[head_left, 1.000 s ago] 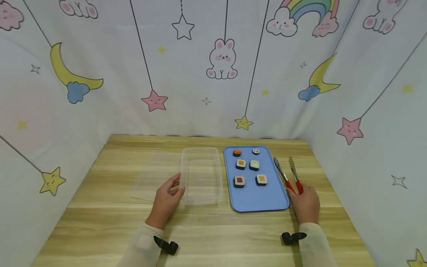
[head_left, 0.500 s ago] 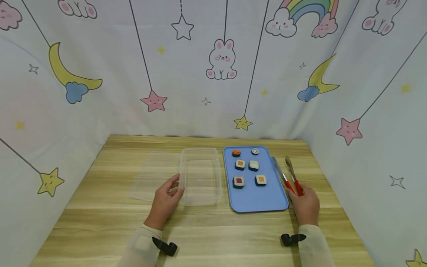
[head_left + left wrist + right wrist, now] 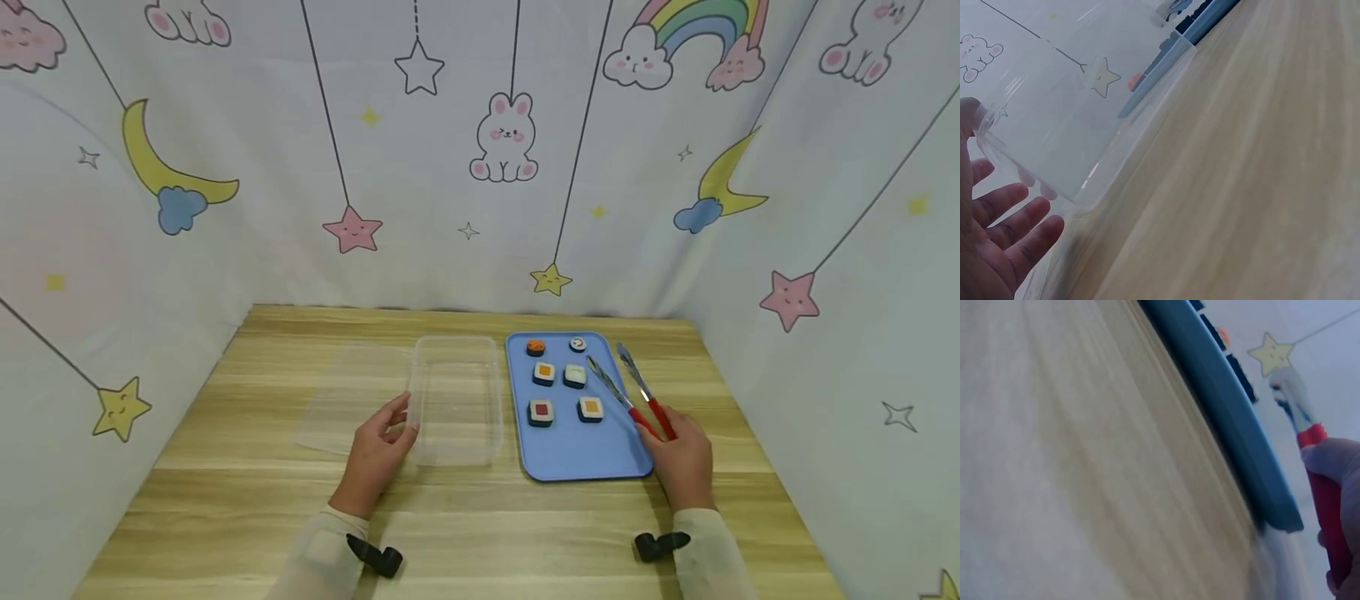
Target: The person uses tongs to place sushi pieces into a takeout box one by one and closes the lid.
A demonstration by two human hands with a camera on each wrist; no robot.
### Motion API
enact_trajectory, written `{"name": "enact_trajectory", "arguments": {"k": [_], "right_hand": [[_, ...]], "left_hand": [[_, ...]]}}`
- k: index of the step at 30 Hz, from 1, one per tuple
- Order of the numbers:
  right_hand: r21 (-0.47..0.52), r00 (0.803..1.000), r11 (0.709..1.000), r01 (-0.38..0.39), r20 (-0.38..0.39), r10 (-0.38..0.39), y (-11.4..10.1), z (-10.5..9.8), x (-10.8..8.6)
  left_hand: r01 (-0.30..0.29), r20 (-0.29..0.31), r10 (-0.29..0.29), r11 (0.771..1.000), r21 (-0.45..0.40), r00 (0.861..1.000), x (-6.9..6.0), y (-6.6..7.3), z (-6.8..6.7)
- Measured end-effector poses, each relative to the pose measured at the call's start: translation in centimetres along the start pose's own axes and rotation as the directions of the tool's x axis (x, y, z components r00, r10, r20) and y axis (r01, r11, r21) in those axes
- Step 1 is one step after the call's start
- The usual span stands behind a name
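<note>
In the head view my right hand (image 3: 684, 460) grips the red handles of metal tongs (image 3: 647, 403). The tongs' arms are spread apart; one tip is above the right side of the blue tray (image 3: 577, 458), close to a pale-topped sushi piece (image 3: 575, 375), the other past the tray's right edge. In the right wrist view the thumb presses along the red handle (image 3: 1329, 519). My left hand (image 3: 375, 454) touches the left side of a clear plastic container (image 3: 457, 457) with thumb and fingertips. In the left wrist view its fingers (image 3: 1019, 225) lie loosely extended beside the container wall.
Several sushi pieces stand on the tray, among them an orange-topped one (image 3: 536, 347), a red-centred one (image 3: 541, 412) and a yellow-centred one (image 3: 591, 409). A clear flat lid (image 3: 337, 400) lies left of the container on the wooden table (image 3: 480, 533). A patterned cloth (image 3: 420, 167) surrounds the table.
The tongs have swung left, from beside the tray to partly over it, with their arms spread more widely. My left hand stays at the container. The head view has shifted slightly.
</note>
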State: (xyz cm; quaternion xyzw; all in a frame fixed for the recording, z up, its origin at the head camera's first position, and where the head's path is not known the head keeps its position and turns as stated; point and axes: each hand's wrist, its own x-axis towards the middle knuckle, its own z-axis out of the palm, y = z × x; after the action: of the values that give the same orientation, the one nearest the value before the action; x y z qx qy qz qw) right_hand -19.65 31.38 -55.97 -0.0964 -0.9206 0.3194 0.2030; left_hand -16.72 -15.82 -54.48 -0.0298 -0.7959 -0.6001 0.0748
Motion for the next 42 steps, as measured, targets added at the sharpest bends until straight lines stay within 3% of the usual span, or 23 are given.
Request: {"name": "enact_trajectory", "arguments": {"k": [3, 6, 10, 14, 22, 31, 42], "right_hand": [[-0.019, 0.999, 0.999, 0.026, 0.047, -0.025, -0.8, 0.2, 0.4], [-0.031, 0.993, 0.994, 0.101, 0.062, -0.099, -1.9, 0.5, 1.2], [-0.064, 0.97, 0.971, 0.23, 0.091, -0.223, -3.6, 0.9, 2.6], [-0.101, 0.945, 0.948, 0.303, 0.158, -0.286, -5.6, 1.0, 4.1], [-0.109, 0.93, 0.965, 0.238, 0.312, -0.194, -7.4, 1.7, 6.2], [-0.102, 0.917, 0.986, 0.13, 0.391, -0.081, -7.8, 2.0, 7.8], [-0.113, 0.903, 0.975, 0.19, 0.41, -0.128, -7.8, 2.0, 8.6]], "left_hand": [[0.019, -0.007, -0.019, 1.0, -0.009, 1.0, 0.3, -1.0, 0.1], [0.01, -0.011, -0.01, 1.0, 0.005, 1.0, 0.4, -2.2, 0.1], [-0.016, -0.008, 0.016, 1.0, 0.018, 1.0, 0.4, -2.3, 0.0], [-0.029, -0.004, 0.029, 1.0, 0.002, 1.0, 0.5, -2.0, 0.0], [-0.015, -0.006, 0.015, 1.0, -0.002, 1.0, 0.5, -1.7, 0.1], [-0.015, -0.012, 0.015, 1.0, -0.002, 1.0, 0.4, -2.0, 0.0], [-0.03, -0.019, 0.03, 0.999, 0.02, 0.999, 0.5, -2.2, 0.1]]}}
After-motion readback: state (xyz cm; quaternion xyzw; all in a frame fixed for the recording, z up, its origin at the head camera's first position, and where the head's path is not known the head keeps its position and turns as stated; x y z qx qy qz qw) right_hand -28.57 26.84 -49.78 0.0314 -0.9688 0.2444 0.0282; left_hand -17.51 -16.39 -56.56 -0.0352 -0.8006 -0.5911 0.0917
